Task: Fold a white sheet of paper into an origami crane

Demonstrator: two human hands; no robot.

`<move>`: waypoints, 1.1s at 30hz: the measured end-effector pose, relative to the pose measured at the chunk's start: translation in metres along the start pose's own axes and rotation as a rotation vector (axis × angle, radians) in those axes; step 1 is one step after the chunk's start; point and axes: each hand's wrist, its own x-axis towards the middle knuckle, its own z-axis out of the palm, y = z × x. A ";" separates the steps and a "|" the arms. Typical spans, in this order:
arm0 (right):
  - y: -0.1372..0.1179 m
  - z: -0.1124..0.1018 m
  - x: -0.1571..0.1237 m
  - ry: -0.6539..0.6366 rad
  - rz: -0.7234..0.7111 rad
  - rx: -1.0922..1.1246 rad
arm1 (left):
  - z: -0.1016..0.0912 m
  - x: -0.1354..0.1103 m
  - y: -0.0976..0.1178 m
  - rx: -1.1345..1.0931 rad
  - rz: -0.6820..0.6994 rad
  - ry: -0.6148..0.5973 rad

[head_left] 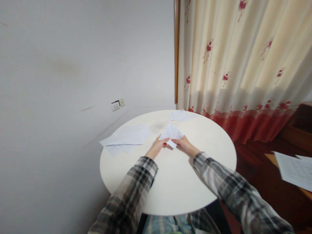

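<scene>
A small folded white paper (171, 133) lies near the middle of the round white table (175, 182). My left hand (158, 146) pinches its near left corner with closed fingers. My right hand (184, 143) grips its near right edge, fingers also closed on it. Both arms wear plaid sleeves and reach forward over the tabletop.
A loose stack of white sheets (126, 138) lies at the table's left edge. A crumpled white paper (180, 115) rests at the far edge. A cream curtain with red flowers (243, 65) hangs to the right. Printed paper (296, 169) sits on dark wooden furniture at right. A wall socket (117, 104) is behind.
</scene>
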 end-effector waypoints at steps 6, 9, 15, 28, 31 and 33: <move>-0.005 0.002 -0.003 -0.027 0.007 0.025 | -0.001 0.002 -0.002 -0.032 0.009 0.030; -0.007 0.003 -0.003 -0.087 -0.030 0.037 | -0.002 0.003 -0.003 -0.028 0.008 0.038; -0.006 0.002 -0.003 -0.146 -0.044 0.017 | -0.001 0.001 0.001 -0.116 0.001 0.066; -0.006 0.003 -0.003 -0.161 0.090 -0.011 | 0.003 -0.002 0.005 -0.144 0.016 0.131; -0.006 0.003 -0.003 -0.178 0.101 -0.022 | 0.002 0.000 0.004 -0.157 0.026 0.133; -0.007 0.004 -0.003 -0.168 0.105 -0.031 | 0.002 0.001 0.003 -0.155 0.029 0.135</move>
